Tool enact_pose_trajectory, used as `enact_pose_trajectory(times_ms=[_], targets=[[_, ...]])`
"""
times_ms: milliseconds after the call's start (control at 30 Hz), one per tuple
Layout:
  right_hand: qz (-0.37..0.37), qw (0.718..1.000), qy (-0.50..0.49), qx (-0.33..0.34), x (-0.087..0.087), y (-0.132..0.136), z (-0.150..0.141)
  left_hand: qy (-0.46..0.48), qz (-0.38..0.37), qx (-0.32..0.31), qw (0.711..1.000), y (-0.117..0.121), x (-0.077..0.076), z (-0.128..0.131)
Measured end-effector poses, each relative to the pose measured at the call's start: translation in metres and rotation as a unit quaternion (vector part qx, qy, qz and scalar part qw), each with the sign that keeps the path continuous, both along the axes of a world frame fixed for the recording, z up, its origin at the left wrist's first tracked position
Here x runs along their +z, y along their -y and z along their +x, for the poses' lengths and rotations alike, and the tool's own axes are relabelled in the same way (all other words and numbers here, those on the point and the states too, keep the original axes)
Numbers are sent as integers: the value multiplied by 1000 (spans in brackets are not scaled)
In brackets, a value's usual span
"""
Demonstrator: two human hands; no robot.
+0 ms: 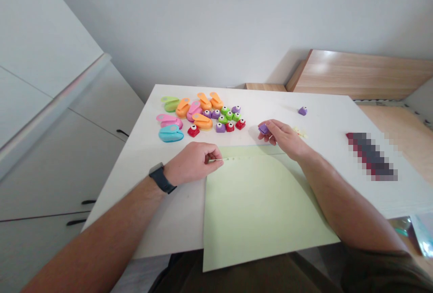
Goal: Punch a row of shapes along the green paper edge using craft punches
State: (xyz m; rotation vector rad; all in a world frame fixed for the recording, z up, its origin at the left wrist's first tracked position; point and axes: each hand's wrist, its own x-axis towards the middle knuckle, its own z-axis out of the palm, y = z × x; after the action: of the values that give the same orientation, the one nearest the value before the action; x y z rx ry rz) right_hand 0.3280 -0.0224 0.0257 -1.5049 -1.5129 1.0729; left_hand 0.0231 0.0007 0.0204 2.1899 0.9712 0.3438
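In the head view, a pale green sheet (267,207) is laid across the white table (162,234), with its near edge brought out over the table's front edge. Its far left corner is pinched between the thumb and fingers of the left hand (204,160), and a few small holes are seen along its far edge, just beside that hand. Beyond that edge a further pale green strip (253,150) is shown; whether it belongs to a second sheet cannot be told. A small purple punch (263,128) is grasped in the fingertips of the right hand (275,137), beyond the holed edge and apart from it. A dark watch (162,178) is worn on the left wrist. Beyond the left hand, large punches (202,123) in green, orange, pink and blue are grouped, with small punches (229,127) in purple, green and red set mostly to their right. Near the right hand, pale scraps (300,132) are scattered, and another purple punch (302,111) is placed farther back, well apart from the group
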Motion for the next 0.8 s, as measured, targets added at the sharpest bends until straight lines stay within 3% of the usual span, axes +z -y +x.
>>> enact_pose_trajectory(times_ms=[200, 433, 633, 800], targets=[[-9, 1000, 1, 13, 4, 2, -2, -2, -5, -13, 1000, 0, 1, 0], [-20, 993, -32, 115, 20, 16, -13, -17, -14, -24, 999, 0, 4, 0], [-44, 980, -53, 186, 16, 20, -24, -35, -3, -19, 999, -1, 1, 0], [-34, 989, 7, 141, 13, 17, -19, -44, 2, -20, 999, -1, 0, 1]])
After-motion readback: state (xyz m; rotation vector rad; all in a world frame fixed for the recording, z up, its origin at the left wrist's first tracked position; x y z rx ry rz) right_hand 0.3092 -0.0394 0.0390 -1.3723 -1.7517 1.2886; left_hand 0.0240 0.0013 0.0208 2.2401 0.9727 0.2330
